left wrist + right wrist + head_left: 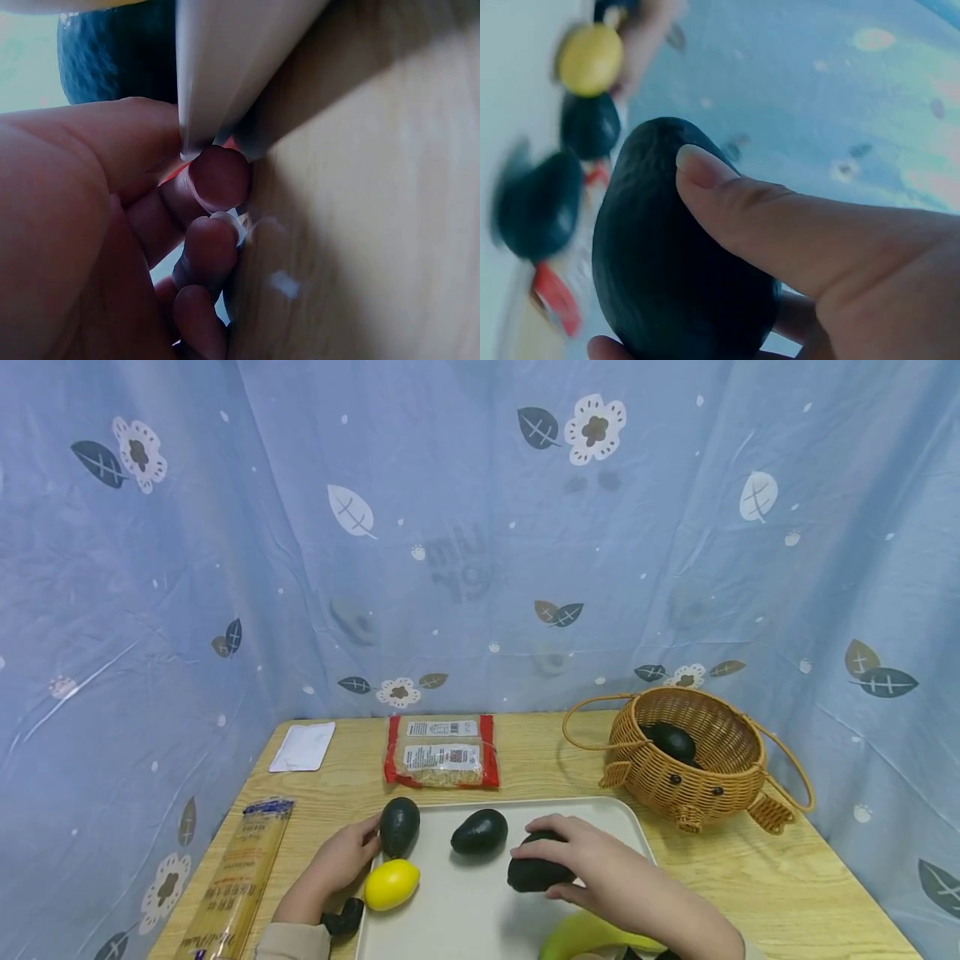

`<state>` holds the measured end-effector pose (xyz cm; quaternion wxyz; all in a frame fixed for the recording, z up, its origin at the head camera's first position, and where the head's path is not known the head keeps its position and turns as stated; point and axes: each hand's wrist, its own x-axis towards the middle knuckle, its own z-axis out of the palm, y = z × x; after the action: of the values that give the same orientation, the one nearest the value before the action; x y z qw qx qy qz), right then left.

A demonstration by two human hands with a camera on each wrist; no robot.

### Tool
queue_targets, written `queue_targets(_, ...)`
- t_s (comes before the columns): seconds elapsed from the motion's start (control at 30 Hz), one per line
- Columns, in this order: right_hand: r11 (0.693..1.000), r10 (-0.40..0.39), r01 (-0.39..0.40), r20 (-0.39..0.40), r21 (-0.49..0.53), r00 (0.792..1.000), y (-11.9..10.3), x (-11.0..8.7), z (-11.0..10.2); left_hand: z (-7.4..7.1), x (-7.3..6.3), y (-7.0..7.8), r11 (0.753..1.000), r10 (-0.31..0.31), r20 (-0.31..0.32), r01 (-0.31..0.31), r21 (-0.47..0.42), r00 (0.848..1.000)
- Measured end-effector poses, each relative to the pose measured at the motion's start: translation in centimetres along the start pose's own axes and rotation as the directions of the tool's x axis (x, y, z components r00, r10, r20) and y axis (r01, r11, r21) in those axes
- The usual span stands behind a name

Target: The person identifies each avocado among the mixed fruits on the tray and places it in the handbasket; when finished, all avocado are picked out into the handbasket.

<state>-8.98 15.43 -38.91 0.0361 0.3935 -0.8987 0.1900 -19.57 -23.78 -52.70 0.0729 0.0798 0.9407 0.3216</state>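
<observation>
My right hand [588, 864] grips a dark green avocado [679, 255] above the right half of a white tray [465, 910], thumb on one side and fingers round the other. At the tray's left edge, my left hand [345, 856] holds the rim [217, 67]; the thumb lies against it and the fingers curl beneath. Two more avocados are on the tray: one [399, 827] beside my left hand, another [480, 832] near the middle. A yellow lemon [392, 885] lies just in front of the left one. Bananas [581, 935] lie under my right forearm, partly hidden.
Behind the tray at right stands a wicker basket [697, 793] with an avocado [670, 742] inside. A red-edged clear food packet [442, 752] lies at the back, a white packet [302, 747] at back left. A pack of spaghetti [240, 877] runs along the table's left side.
</observation>
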Motion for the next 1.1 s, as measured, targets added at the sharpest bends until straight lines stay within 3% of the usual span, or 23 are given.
queue_targets(0.17,0.994,0.082,-0.093,-0.159,-0.061,0.984,1.3,-0.3,-2.6,0.0,0.0,-0.1,1.000,-0.006,0.002,0.006,-0.005,1.000)
queue_targets(0.3,0.980,0.155,-0.182,-0.269,-0.081,0.951,3.1,-0.5,-4.3,0.0,0.0,-0.1,1.000,-0.015,0.006,0.015,-0.011,1.000)
queue_targets(0.4,0.970,0.201,-0.235,-0.352,-0.057,0.914,4.6,-0.8,-5.1,-0.1,-0.2,0.1,1.000,-0.018,0.007,0.018,-0.012,1.000)
queue_targets(0.57,0.931,0.333,-0.366,-0.455,0.017,0.826,7.6,-1.5,-5.7,-0.2,-0.3,0.3,1.000,-0.006,0.004,0.006,-0.009,1.000)
queue_targets(0.83,0.813,0.543,-0.569,-0.513,0.123,0.665,12.1,-3.1,-6.2,0.0,-0.1,0.3,1.000,-0.011,0.008,0.011,-0.013,1.000)
queue_targets(0.97,0.763,0.607,-0.628,-0.502,0.151,0.616,13.7,-3.7,-6.2,-0.1,-0.2,0.4,1.000,-0.012,0.007,0.012,-0.006,1.000)
queue_targets(1.1,0.735,0.640,-0.655,-0.499,0.175,0.585,14.7,-4.2,-5.9,-0.1,-0.2,0.4,1.000,-0.002,0.000,0.002,-0.007,1.000)
